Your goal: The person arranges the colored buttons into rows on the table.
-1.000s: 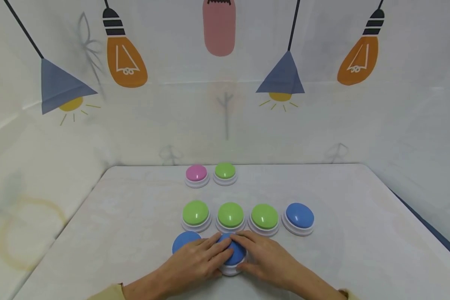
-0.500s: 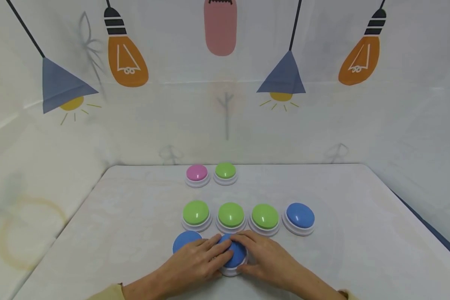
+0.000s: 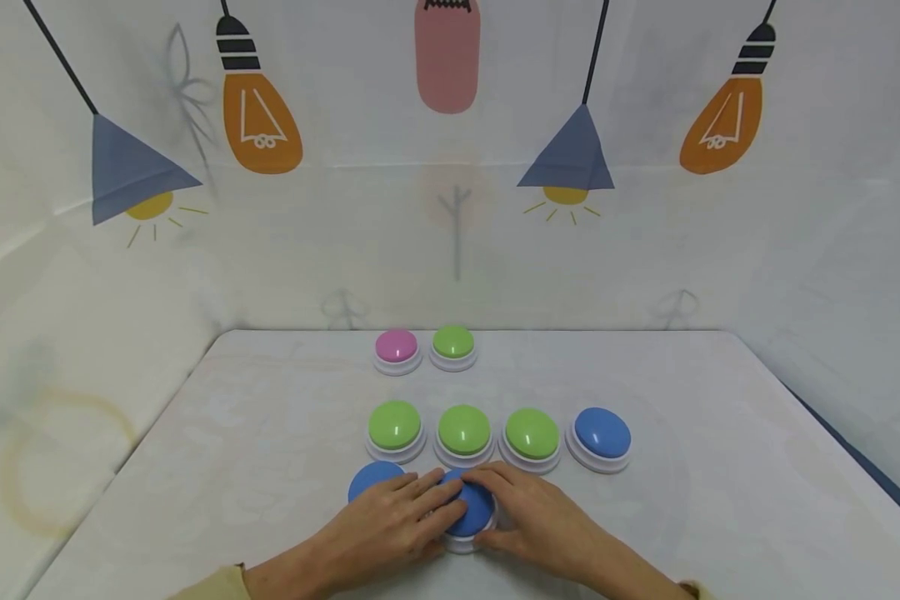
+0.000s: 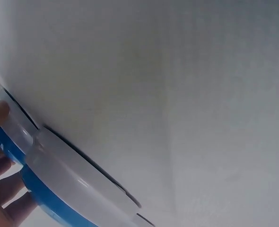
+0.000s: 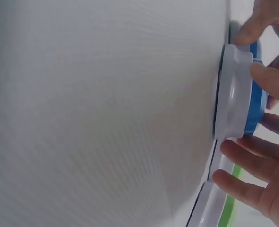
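A blue push button (image 3: 476, 512) with a white round base sits on the table near the front, between the two hands. My left hand (image 3: 381, 523) holds it from the left, fingers on the blue dome and thumb low against the base. From the right my right hand (image 3: 542, 525) grips the same button, its thumb at the near side and fingertips at the far side. A second blue push button (image 3: 373, 477) lies just left, partly hidden behind the left hand. The held button's white base (image 5: 233, 90) stands between right thumb and fingers in the right wrist view.
Behind the hands a row holds three green push buttons (image 3: 463, 429) and a blue push button (image 3: 602, 433) at its right end. Farther back stand a pink push button (image 3: 396, 346) and another green push button (image 3: 453, 342). A printed white cloth (image 3: 390, 250) walls the white table (image 3: 270, 400).
The hands keep their hold on the blue push button, and the buttons stay in place. The whole head view has shifted slightly.
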Demonstrator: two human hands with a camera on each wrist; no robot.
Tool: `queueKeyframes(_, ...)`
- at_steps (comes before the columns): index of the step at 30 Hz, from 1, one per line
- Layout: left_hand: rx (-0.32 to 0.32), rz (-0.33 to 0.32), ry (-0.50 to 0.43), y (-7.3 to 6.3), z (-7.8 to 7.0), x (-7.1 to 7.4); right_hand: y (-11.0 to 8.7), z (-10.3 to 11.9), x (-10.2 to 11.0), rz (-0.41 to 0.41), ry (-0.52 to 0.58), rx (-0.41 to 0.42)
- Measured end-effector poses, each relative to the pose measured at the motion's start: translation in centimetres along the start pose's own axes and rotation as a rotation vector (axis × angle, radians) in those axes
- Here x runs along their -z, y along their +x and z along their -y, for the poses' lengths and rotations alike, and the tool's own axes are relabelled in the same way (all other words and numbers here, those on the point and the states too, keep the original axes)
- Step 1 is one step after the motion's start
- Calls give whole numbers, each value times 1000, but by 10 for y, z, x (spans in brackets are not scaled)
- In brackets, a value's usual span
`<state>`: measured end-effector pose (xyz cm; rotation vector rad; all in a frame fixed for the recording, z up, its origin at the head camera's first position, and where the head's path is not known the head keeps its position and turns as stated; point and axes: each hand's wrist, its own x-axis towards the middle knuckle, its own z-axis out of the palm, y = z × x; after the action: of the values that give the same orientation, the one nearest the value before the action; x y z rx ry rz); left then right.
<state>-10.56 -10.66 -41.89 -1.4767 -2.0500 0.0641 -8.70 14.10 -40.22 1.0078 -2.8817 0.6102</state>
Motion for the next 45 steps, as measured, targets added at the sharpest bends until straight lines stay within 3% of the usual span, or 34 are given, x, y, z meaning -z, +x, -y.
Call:
queueKeyframes(5, 8, 22, -12, -2, 2, 3, 1, -1, 2, -31, -17, 36)
queueKeyframes(10, 22, 23, -29, -3, 5, 9, 3, -1, 8, -6, -7, 21)
queueKeyframes(16, 87, -70, -78, 0, 13, 16, 10, -3, 18, -17, -7, 6)
queueKeyframes(20, 147, -116, -123, 3, 22, 20, 19, -4, 27, 9, 18, -44)
queueKeyframes(23, 211, -111, -172, 4, 29, 23, 27, -5, 32, 22, 24, -69)
queueKeyframes(27, 296, -114, -221, 6, 38, 25, 40, -9, 35, -19, 7, -51)
queueKeyframes(31, 369, -124, -232, 8, 49, 26, 54, -13, 38, -52, 2, -73)
queueKeyframes(37, 479, -109, -230, 8, 69, 24, 76, -16, 42, -9, 29, -135)
queueKeyframes(45, 540, -67, -228, 7, 94, 10, 107, -25, 44, -2, -20, -115)
